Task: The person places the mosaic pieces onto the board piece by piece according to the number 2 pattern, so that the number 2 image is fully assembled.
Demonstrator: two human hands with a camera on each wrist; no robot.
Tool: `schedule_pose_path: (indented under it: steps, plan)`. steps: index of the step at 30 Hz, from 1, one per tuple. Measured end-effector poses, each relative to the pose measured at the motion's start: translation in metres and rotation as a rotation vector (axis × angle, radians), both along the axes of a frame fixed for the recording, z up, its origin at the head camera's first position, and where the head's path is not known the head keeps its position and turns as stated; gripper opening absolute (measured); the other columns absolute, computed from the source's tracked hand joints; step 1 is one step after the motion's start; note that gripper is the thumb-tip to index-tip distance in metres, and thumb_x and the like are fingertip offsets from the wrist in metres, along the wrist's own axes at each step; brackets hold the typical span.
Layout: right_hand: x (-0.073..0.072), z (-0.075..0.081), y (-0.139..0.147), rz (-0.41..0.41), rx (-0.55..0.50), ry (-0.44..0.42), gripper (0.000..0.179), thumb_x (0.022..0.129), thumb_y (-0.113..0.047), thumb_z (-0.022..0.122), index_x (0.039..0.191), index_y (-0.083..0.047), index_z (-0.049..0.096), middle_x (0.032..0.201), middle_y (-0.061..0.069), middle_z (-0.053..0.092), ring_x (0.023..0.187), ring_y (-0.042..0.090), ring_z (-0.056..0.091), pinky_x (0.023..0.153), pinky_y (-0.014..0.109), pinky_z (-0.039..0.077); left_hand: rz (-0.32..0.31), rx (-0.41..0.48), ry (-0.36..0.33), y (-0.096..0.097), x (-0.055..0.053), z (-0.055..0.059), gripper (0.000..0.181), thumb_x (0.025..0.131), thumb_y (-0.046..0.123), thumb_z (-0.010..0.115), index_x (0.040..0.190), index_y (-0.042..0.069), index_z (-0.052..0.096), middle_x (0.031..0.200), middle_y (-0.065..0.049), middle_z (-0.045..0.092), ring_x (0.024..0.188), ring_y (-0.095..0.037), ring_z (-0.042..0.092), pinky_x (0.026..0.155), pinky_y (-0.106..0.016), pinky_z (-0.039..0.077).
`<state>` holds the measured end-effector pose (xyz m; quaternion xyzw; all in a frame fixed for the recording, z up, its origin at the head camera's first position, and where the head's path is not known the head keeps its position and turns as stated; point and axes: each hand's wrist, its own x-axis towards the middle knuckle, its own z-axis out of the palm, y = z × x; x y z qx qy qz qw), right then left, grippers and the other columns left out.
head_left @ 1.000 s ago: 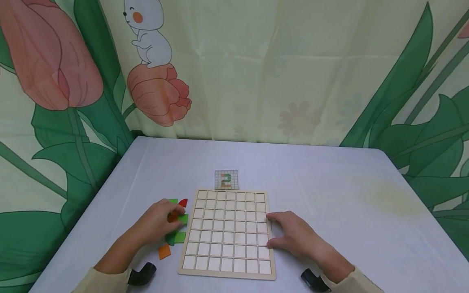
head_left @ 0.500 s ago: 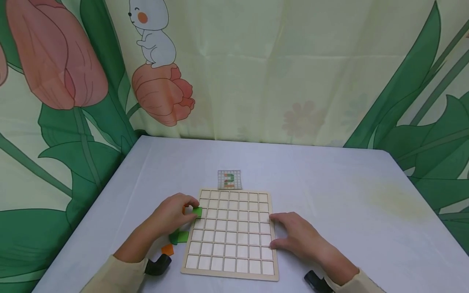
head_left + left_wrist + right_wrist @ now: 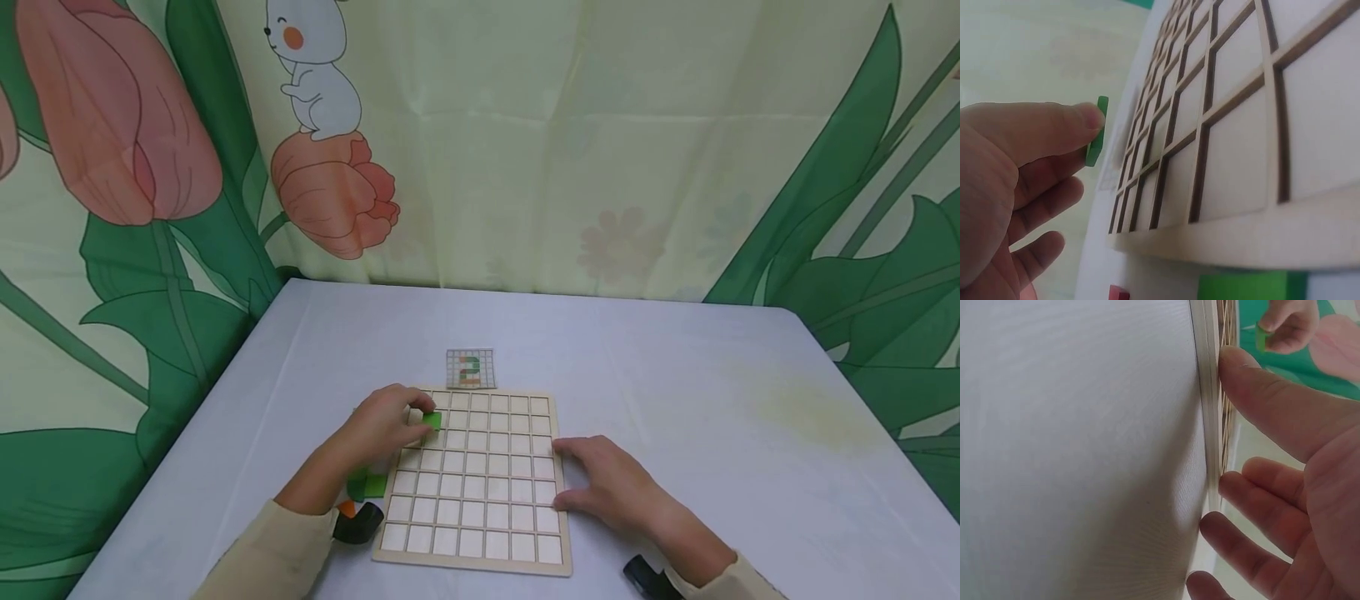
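Thumb and index finger of my left hand [image 3: 386, 423] pinch a small green square tile [image 3: 432, 420] above the upper left cells of a wooden grid board [image 3: 471, 542]. In the left wrist view the green tile [image 3: 1097, 134] is held on edge, its thin side showing, apart from the board's grid. The other left fingers are loosely bent. My right hand [image 3: 609, 479] stays at the board's right side, thumb and fingertips touching its edge. In the right wrist view the right thumb [image 3: 1241, 365] lies against the board's rim, fingers spread and slightly bent.
Left of the board lie a light green tile [image 3: 375, 486], a dark green piece [image 3: 356, 485] and an orange piece [image 3: 347, 508], partly hidden by the left wrist camera [image 3: 358, 523]. A red piece [image 3: 1118, 292] shows low in the left wrist view. Behind the board lies a pattern card [image 3: 471, 369].
My left hand has taken a green tile from the pieces on the left and carried it right and away from me, over the board. The right hand has kept its place on the board's edge.
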<state>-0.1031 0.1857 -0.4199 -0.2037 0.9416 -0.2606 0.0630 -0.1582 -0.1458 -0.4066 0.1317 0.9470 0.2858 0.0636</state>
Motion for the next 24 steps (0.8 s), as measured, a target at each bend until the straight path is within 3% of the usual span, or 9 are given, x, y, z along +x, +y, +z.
schedule_pose_path:
  steps: [11,24]
  plan:
    - [0.002,0.000,0.000,0.004,0.004,0.006,0.064,0.076,-0.032,0.086,0.129,-0.004,0.063,0.128,0.007,0.063,0.121,0.030,0.056,0.100,0.049,0.043,-0.037,0.014,-0.004,0.011,-0.009,-0.007,0.017,0.088,0.017,0.078,0.104,0.014,0.073,0.101,0.005,0.067,0.105,-0.020,0.060,0.089,-0.039,0.050]
    - [0.002,0.001,0.000,0.003,0.020,0.013,0.063,0.076,-0.031,0.086,0.128,-0.005,0.064,0.127,0.007,0.064,0.120,0.030,0.056,0.100,0.049,0.044,-0.072,-0.015,0.020,0.023,-0.017,-0.011,0.017,0.086,0.020,0.081,0.100,0.015,0.073,0.096,0.006,0.066,0.099,-0.017,0.059,0.088,-0.038,0.049]
